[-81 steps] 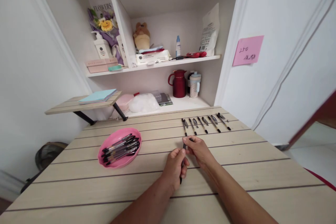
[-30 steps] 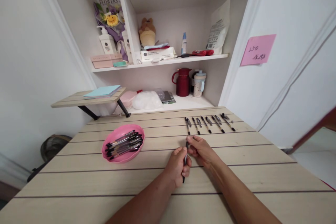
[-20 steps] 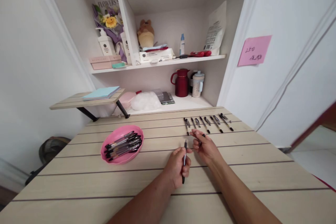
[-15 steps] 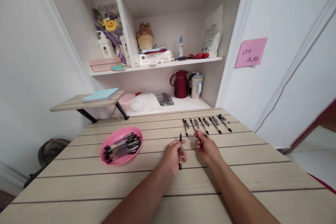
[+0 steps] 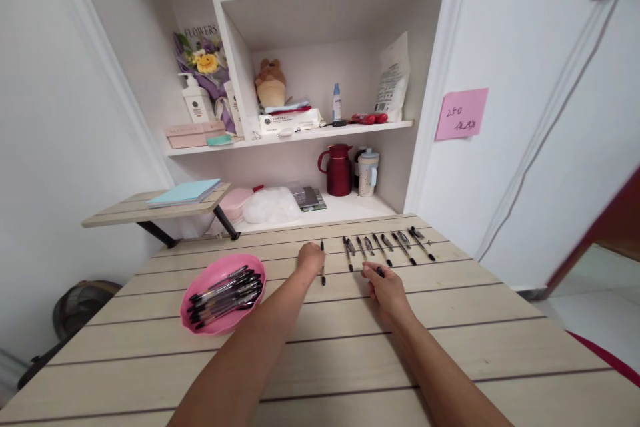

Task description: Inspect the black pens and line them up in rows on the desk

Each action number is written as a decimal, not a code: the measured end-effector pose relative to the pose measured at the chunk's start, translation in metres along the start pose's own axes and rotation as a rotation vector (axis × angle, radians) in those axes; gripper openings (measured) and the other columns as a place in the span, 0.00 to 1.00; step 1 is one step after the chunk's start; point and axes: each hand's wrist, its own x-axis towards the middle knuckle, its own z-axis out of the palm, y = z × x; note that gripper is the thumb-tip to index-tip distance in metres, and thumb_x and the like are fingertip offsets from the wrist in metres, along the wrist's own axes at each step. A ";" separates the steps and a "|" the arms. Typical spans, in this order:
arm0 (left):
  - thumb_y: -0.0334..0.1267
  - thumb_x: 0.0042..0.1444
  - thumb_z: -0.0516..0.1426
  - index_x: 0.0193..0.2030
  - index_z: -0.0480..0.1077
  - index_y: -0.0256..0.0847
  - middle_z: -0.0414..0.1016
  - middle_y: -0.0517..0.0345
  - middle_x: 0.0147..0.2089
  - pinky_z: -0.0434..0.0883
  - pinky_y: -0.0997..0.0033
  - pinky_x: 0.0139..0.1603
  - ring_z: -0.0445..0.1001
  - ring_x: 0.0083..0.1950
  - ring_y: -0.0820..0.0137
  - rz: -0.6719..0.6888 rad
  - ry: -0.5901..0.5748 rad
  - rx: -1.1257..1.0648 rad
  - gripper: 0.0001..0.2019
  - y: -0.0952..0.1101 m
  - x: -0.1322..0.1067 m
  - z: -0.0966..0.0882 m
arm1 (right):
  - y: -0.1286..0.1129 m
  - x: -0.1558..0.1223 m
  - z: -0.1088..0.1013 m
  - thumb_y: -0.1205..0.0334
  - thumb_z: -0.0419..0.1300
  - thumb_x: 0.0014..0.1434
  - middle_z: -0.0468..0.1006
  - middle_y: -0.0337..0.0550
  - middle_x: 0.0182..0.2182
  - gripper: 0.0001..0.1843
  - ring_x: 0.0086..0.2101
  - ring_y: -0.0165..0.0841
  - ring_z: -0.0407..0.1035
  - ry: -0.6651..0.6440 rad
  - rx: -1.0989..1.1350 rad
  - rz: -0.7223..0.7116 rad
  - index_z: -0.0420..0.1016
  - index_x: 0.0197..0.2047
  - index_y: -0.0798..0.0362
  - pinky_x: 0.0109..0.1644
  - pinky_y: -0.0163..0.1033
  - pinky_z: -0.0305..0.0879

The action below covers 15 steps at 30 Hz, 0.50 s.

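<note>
My left hand (image 5: pixel 311 259) is closed on a pen (image 5: pixel 323 272) with dark ends, at the left end of a row of pens, at or just above the tabletop. My right hand (image 5: pixel 386 288) has its fingers drawn together round a small black pen cap (image 5: pixel 381 271), partly covered by the fingers. Its fingertips are close to the lower end of a pen (image 5: pixel 361 245) in the row. Several other pens (image 5: pixel 404 250) lie side by side there, with small dark caps (image 5: pixel 387 241) between them. A pink bowl (image 5: pixel 187 320) holds a pile of pens (image 5: pixel 227 297) to the left.
A small raised wooden shelf (image 5: pixel 115 211) with blue paper (image 5: pixel 185 192) stands at the back left. Behind the table (image 5: pixel 330 360), white shelving (image 5: pixel 280 140) carries a red jug (image 5: pixel 339 170), a cup (image 5: pixel 368 173) and a clear plastic bag (image 5: pixel 273 205).
My left hand has moved left and forward with the pen, to the row's left end. My right hand stays near the row, still closed on the cap. The camera view has shifted slightly.
</note>
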 end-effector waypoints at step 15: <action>0.33 0.45 0.58 0.37 0.68 0.37 0.70 0.40 0.47 0.62 0.66 0.44 0.67 0.50 0.57 0.135 0.091 0.508 0.10 0.015 0.014 0.001 | 0.005 0.000 0.005 0.54 0.65 0.35 0.68 0.34 0.16 0.15 0.14 0.21 0.51 -0.063 -0.046 -0.007 0.71 0.26 0.56 0.16 0.30 0.45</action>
